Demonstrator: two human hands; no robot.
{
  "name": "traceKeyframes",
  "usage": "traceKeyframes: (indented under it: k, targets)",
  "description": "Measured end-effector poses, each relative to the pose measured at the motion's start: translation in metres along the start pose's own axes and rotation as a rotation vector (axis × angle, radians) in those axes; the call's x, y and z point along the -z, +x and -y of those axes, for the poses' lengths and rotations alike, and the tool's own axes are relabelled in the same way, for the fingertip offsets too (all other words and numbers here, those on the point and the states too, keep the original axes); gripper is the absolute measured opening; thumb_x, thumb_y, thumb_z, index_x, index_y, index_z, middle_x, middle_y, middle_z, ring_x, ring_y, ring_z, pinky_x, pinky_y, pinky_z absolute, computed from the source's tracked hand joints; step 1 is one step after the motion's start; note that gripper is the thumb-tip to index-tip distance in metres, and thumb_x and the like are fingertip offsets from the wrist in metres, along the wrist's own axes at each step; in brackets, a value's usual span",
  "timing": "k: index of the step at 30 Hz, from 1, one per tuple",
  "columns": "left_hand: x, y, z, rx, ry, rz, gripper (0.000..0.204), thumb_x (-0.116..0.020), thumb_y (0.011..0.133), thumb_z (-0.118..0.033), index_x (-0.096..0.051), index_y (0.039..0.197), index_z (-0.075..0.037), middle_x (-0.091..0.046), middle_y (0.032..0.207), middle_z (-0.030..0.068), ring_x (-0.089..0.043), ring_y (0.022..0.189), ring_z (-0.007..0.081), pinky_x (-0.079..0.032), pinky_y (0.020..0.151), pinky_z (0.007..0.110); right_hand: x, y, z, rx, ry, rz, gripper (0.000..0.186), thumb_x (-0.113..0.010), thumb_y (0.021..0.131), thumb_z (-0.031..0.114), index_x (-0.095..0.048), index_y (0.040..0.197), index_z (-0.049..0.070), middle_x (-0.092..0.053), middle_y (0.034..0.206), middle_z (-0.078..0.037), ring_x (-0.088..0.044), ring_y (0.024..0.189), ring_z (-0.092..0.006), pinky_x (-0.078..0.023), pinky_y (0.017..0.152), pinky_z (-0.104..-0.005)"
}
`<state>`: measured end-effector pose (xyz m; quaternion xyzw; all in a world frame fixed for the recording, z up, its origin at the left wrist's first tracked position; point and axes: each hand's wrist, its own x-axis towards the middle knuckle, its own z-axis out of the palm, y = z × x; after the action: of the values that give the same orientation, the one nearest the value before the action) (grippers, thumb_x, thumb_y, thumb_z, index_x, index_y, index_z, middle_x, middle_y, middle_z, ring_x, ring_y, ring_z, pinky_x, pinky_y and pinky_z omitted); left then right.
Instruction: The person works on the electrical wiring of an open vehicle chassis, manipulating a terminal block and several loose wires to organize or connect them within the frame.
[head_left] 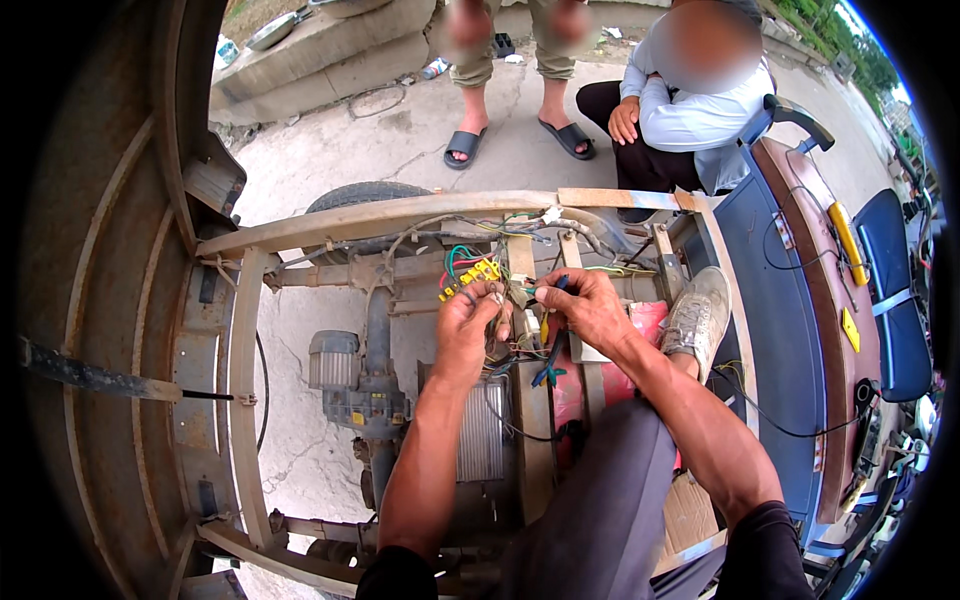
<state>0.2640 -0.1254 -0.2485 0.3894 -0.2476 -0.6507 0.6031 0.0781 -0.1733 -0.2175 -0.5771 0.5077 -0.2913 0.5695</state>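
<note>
My left hand is closed, thumb and fingers pinching thin wires beside a yellow connector block. Close to its right, my right hand is also closed, its fingertips on a green wire. A dark rod-like piece shows by the right fingers; I cannot tell whether it is gripped too. Below that hand is a slim dark tool, partly hidden, its kind unclear. Loose coloured wires and a white plug lie between the hands, over a metal frame.
A motor with axle housing and a finned metal box sit inside the frame. My shoe rests on its right side. A blue-sided seat box stands right. One person squats beyond; another stands in sandals.
</note>
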Motion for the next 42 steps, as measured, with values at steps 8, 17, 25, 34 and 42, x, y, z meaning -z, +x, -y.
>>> traceKeyframes:
  k: [8, 17, 25, 34, 42]
  targets:
    - [0.001, -0.001, 0.001, 0.047, 0.045, 0.090, 0.011, -0.057, 0.098, -0.007, -0.062, 0.105, -0.001, -0.062, 0.081, 0.0075, -0.053, 0.061, 0.0115, -0.045, 0.058, 0.024, 0.004, 0.001, 0.003, -0.021, -0.006, -0.002, 0.016, -0.071, 0.093, 0.018, -0.071, 0.094, 0.002, -0.062, 0.073, 0.002, -0.056, 0.060, -0.0062, -0.047, 0.054, -0.0246]
    - [-0.001, -0.002, -0.001, 0.054, 0.058, 0.107, 0.011, -0.057, 0.098, -0.007, -0.062, 0.106, -0.001, -0.063, 0.080, 0.0068, -0.053, 0.059, 0.0109, -0.045, 0.057, 0.023, 0.000, 0.002, -0.002, 0.052, -0.022, -0.037, 0.020, -0.070, 0.090, 0.020, -0.072, 0.094, 0.000, -0.062, 0.067, -0.001, -0.053, 0.059, -0.0077, -0.045, 0.054, -0.0290]
    - [-0.002, 0.000, 0.001, 0.057, 0.099, 0.123, 0.010, -0.058, 0.098, -0.008, -0.063, 0.103, -0.001, -0.064, 0.079, 0.0062, -0.054, 0.059, 0.0104, -0.045, 0.057, 0.024, 0.001, 0.002, -0.003, 0.025, -0.034, -0.048, 0.019, -0.071, 0.089, 0.018, -0.072, 0.093, -0.001, -0.062, 0.066, -0.001, -0.050, 0.059, -0.0081, -0.043, 0.055, -0.0293]
    - [0.000, 0.002, 0.002, 0.038, 0.152, 0.076, 0.009, -0.060, 0.097, -0.007, -0.063, 0.104, -0.001, -0.066, 0.082, 0.0052, -0.059, 0.063, 0.0101, -0.047, 0.060, 0.023, -0.002, -0.002, 0.006, -0.020, 0.042, -0.019, 0.018, -0.069, 0.093, 0.015, -0.072, 0.104, 0.000, -0.063, 0.070, 0.000, -0.053, 0.060, -0.0058, -0.044, 0.054, -0.0256]
    - [0.011, 0.004, 0.004, 0.042, 0.053, 0.094, 0.016, -0.060, 0.096, -0.004, -0.059, 0.111, -0.001, -0.068, 0.090, 0.0069, -0.063, 0.074, 0.0127, -0.050, 0.069, 0.027, 0.003, 0.003, 0.001, -0.129, 0.284, 0.009, 0.021, -0.066, 0.098, 0.014, -0.069, 0.114, 0.002, -0.063, 0.074, 0.001, -0.060, 0.065, -0.0082, -0.050, 0.057, -0.0238]
